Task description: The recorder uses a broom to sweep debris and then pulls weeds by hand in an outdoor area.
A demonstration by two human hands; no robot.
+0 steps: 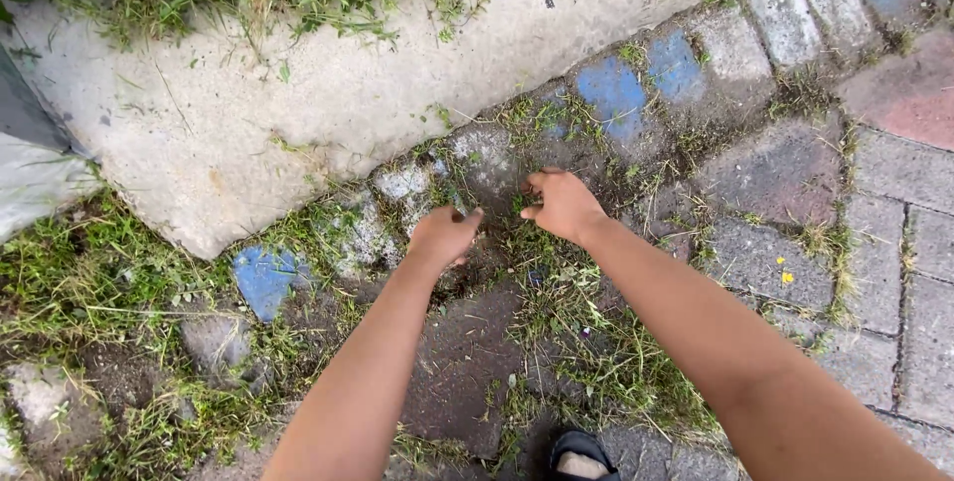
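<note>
The person reaches both bare arms down toward a strip of weeds growing in the cracks of the paving stones, right where the stones meet a pale concrete slab. The weeds sit in the small gap between the two hands, just past the fingertips and a little farther from the person's body. The strip runs slanted, from low on the left to high on the right, following the edge of the slab and the row of blue-painted stones. The left hand is curled loosely, with its thumb poking toward the weeds; the fingers are bent in, and it is not clear whether they pinch any blades of grass. The right hand is also bent, its fingers tucked down toward the ground near the same clump, and it looks empty, though the fingertips are partly hidden. Both hands are about as close to the weeds as each other, one on each side. More cut grass lies loose on the dark stones nearer the person. A dark shoe peeks in at the bottom.
</note>
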